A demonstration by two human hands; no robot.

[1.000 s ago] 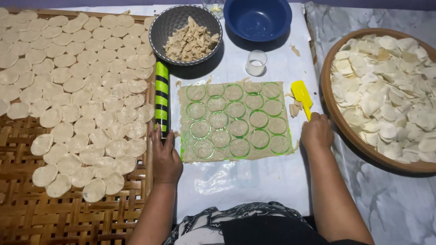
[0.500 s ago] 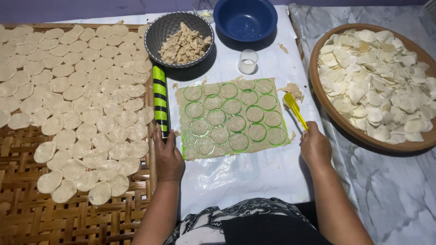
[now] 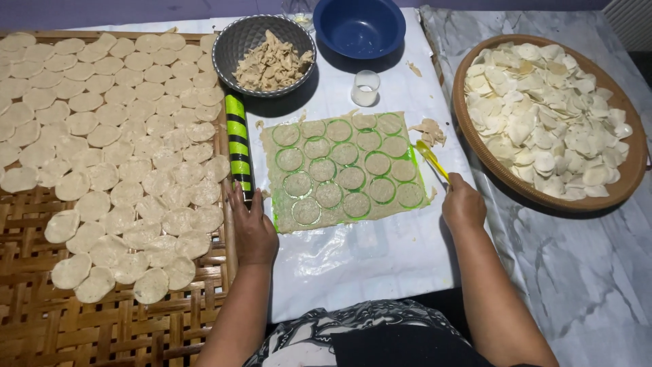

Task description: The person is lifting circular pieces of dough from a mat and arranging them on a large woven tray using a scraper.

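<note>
A flat sheet of dough (image 3: 343, 170) with several round cut-outs lies on a green board over white plastic sheeting (image 3: 360, 251). My right hand (image 3: 463, 204) grips a yellow scraper (image 3: 432, 160) whose blade touches the sheet's right edge. My left hand (image 3: 252, 228) rests flat beside the sheet's left edge, fingertips at the near end of a green and black striped rolling pin (image 3: 238, 146). A small heap of dough scraps (image 3: 429, 130) sits at the sheet's upper right.
Several raw dough discs (image 3: 115, 143) cover a woven bamboo tray (image 3: 41, 326) at left. A round basket (image 3: 635, 163) of dried chips stands at right. At the back are a grey bowl (image 3: 238, 41) of dough scraps, a blue bowl (image 3: 358, 27) and a small glass (image 3: 366, 88).
The view has tilted and shifted slightly. My right hand holds the yellow scraper at the sheet's right edge, a little nearer me than before. My left hand has stayed put.
</note>
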